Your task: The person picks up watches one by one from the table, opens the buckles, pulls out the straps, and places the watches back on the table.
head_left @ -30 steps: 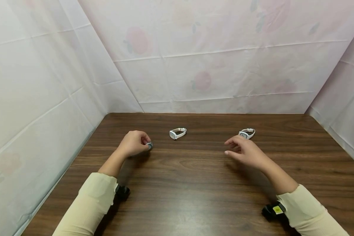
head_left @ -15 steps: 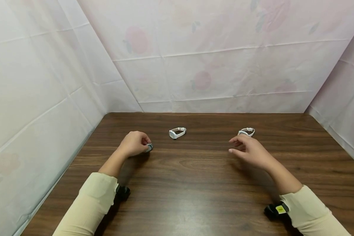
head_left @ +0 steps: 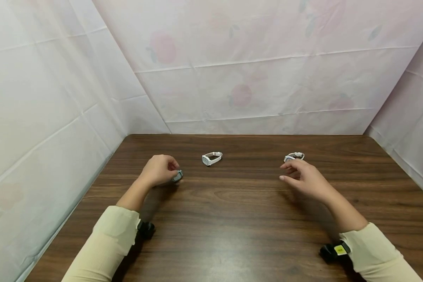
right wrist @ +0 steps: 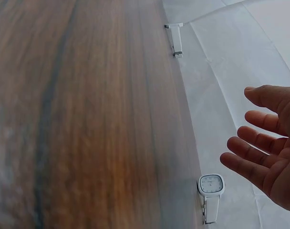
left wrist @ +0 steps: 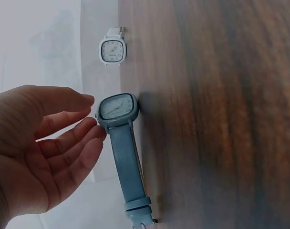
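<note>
A watch with a blue-grey strap (left wrist: pixel 127 162) and case stands on the table beside my left hand (head_left: pixel 158 171). In the left wrist view the fingertips are right at the edge of its case, bent loosely and not wrapped round it. My right hand (head_left: pixel 308 181) hovers over the table with fingers and thumb apart, holding nothing. Just beyond it sits a white watch (right wrist: pixel 212 185), its case partly hidden by the fingers in the head view. Another white watch (head_left: pixel 211 158), strap buckled in a loop, rests between the two hands, farther back.
The brown wooden table (head_left: pixel 218 219) has its back edge against a pale curtain (head_left: pixel 268 86) with faint fruit prints. More curtain hangs on the left and right sides. Black wrist cameras are strapped at both cuffs.
My right hand has shifted a little to the right. My left hand stays almost in place, with more of the blue-grey watch showing past the thumb. The white watches have not moved.
</note>
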The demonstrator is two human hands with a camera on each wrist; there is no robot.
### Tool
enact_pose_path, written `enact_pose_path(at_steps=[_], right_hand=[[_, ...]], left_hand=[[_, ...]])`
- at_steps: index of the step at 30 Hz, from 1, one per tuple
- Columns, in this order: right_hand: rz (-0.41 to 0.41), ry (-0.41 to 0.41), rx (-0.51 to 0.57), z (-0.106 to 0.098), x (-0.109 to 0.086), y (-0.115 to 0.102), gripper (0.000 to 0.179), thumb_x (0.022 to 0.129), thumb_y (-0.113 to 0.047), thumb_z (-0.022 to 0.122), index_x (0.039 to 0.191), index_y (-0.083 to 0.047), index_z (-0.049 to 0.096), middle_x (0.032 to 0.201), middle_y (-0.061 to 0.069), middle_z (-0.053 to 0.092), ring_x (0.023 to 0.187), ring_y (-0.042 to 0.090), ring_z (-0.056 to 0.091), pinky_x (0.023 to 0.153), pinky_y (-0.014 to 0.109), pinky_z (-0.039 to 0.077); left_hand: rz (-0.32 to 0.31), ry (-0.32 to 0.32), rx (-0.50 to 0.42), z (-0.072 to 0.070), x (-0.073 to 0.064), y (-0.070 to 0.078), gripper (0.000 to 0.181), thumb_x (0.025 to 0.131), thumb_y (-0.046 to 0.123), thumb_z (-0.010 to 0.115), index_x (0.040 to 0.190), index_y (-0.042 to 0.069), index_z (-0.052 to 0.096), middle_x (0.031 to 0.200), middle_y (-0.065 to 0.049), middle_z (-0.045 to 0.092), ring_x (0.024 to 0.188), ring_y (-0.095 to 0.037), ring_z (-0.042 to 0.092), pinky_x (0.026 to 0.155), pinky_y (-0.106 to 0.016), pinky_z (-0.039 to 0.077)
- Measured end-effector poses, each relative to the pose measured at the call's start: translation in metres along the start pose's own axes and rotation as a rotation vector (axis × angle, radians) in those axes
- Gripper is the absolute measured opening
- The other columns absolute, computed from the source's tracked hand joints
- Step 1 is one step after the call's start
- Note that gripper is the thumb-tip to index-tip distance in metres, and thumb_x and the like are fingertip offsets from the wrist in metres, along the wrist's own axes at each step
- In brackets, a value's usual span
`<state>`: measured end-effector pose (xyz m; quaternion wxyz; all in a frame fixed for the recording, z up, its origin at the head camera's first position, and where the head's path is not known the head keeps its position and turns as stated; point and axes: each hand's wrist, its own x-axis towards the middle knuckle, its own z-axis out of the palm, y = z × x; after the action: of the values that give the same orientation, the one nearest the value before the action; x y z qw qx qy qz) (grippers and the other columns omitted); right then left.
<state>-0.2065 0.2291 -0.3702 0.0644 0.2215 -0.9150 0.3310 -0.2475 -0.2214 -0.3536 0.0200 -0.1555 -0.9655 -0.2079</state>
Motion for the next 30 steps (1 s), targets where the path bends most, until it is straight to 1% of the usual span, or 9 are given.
enact_pose_path(at_steps=[8, 11, 15, 21, 27, 30], right_hand=[[-0.005, 0.063, 0.004, -0.003, -0.004, 0.002, 0.025, 0.09, -0.01, 0.071, 0.111, 0.002, 0.064, 0.108, 0.017, 0.062, 0.093, 0.03, 0.064, 0.079, 0.046, 0.056], [-0.007, 0.083, -0.006, -0.004, -0.004, 0.004, 0.025, 0.089, -0.008, 0.072, 0.11, 0.001, 0.064, 0.107, 0.016, 0.063, 0.092, 0.029, 0.064, 0.078, 0.044, 0.056], [-0.003, 0.093, -0.009, -0.007, -0.004, 0.008, 0.025, 0.088, -0.007, 0.072, 0.11, 0.001, 0.065, 0.107, 0.017, 0.062, 0.093, 0.031, 0.065, 0.078, 0.046, 0.056], [0.039, 0.097, 0.002, -0.012, -0.007, 0.011, 0.025, 0.09, -0.008, 0.07, 0.112, 0.003, 0.064, 0.107, 0.019, 0.061, 0.095, 0.034, 0.064, 0.081, 0.047, 0.055], [0.063, 0.146, 0.0, -0.016, -0.009, 0.015, 0.023, 0.089, -0.006, 0.07, 0.108, 0.006, 0.064, 0.105, 0.02, 0.062, 0.093, 0.035, 0.065, 0.08, 0.047, 0.055], [0.069, 0.17, -0.005, -0.017, -0.009, 0.018, 0.022, 0.089, -0.006, 0.071, 0.106, 0.006, 0.065, 0.104, 0.021, 0.062, 0.091, 0.035, 0.065, 0.079, 0.046, 0.056]], left_hand=[[0.034, 0.058, -0.022, 0.002, 0.001, 0.009, 0.009, 0.083, 0.013, 0.073, 0.089, 0.007, 0.072, 0.08, -0.001, 0.069, 0.077, -0.019, 0.065, 0.071, -0.041, 0.054], [0.047, 0.065, -0.043, 0.002, 0.001, 0.016, 0.01, 0.083, 0.014, 0.074, 0.09, 0.007, 0.072, 0.08, 0.0, 0.069, 0.076, -0.017, 0.064, 0.07, -0.039, 0.054], [0.068, 0.071, -0.076, 0.003, 0.0, 0.027, 0.012, 0.083, 0.014, 0.074, 0.093, 0.007, 0.073, 0.081, 0.001, 0.068, 0.076, -0.016, 0.063, 0.07, -0.038, 0.053], [0.112, 0.073, -0.127, 0.008, 0.002, 0.041, 0.015, 0.083, 0.012, 0.074, 0.097, 0.007, 0.072, 0.083, 0.001, 0.068, 0.077, -0.016, 0.063, 0.071, -0.037, 0.053], [0.154, 0.061, -0.202, 0.015, 0.002, 0.055, 0.016, 0.081, 0.011, 0.077, 0.096, 0.008, 0.072, 0.083, -0.002, 0.068, 0.076, -0.016, 0.064, 0.07, -0.035, 0.053], [0.179, 0.036, -0.24, 0.019, 0.001, 0.061, 0.016, 0.081, 0.01, 0.077, 0.096, 0.008, 0.072, 0.086, -0.005, 0.069, 0.076, -0.014, 0.065, 0.069, -0.034, 0.053]])
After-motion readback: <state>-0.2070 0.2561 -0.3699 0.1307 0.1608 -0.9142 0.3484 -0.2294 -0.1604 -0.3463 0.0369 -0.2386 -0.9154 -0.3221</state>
